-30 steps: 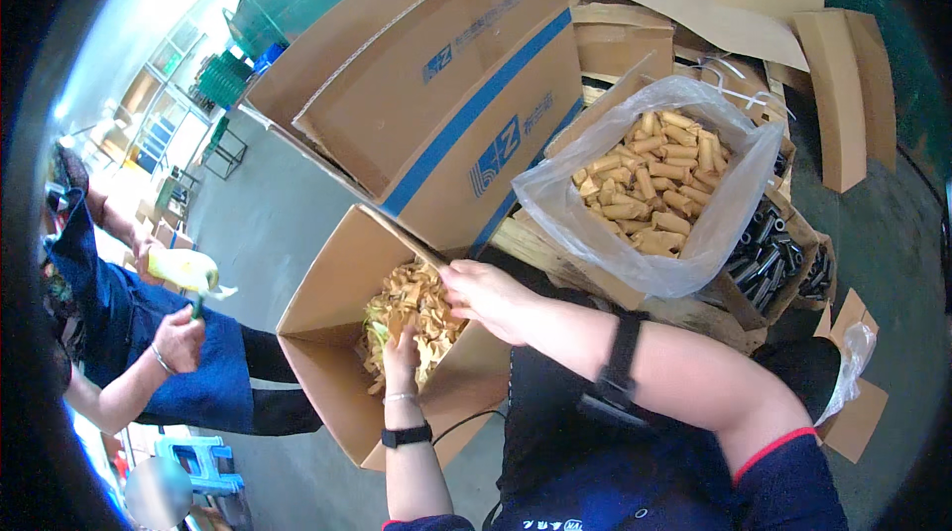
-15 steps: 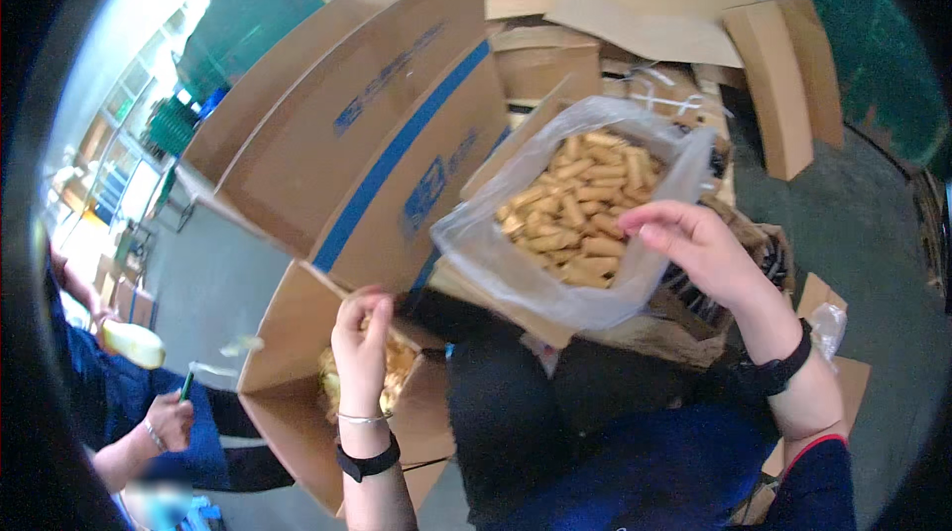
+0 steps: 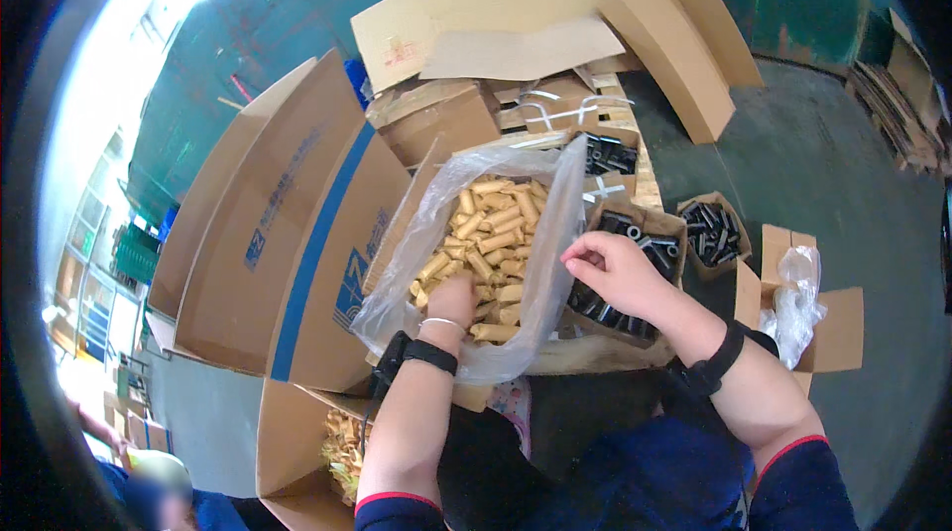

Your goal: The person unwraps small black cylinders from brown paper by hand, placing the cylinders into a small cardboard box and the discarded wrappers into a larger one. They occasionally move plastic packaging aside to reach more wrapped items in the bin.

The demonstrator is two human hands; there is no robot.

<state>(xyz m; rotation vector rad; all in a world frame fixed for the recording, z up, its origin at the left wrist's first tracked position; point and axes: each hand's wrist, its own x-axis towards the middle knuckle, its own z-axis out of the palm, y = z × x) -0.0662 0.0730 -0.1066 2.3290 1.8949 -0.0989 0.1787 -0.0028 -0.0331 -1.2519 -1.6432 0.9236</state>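
Observation:
Many tan, paper-wrapped rolls [image 3: 498, 236] fill a carton lined with a clear plastic bag [image 3: 557, 204]. My left hand [image 3: 452, 301] reaches down into the bag among the rolls; its fingers are hidden, so I cannot see whether it grips one. At the bag's right edge is my right hand [image 3: 607, 263], its fingers curled in toward the thumb, with nothing visible in them. Below it stands a carton of black cylindrical parts [image 3: 650, 251].
A tall cardboard box [image 3: 342, 184] with a blue stripe rises at left. Below it, an open carton [image 3: 288, 432] contains crumpled tan scraps [image 3: 344, 447]. Right are another box of black parts [image 3: 714, 234] and a carton with clear plastic [image 3: 796, 308]. A person [image 3: 198, 506] is at lower left.
My left hand has moved from above the scrap carton into the bag of rolls. My right hand has gone from open fingers over the rolls to curled fingers at the bag's edge. The view has shifted right.

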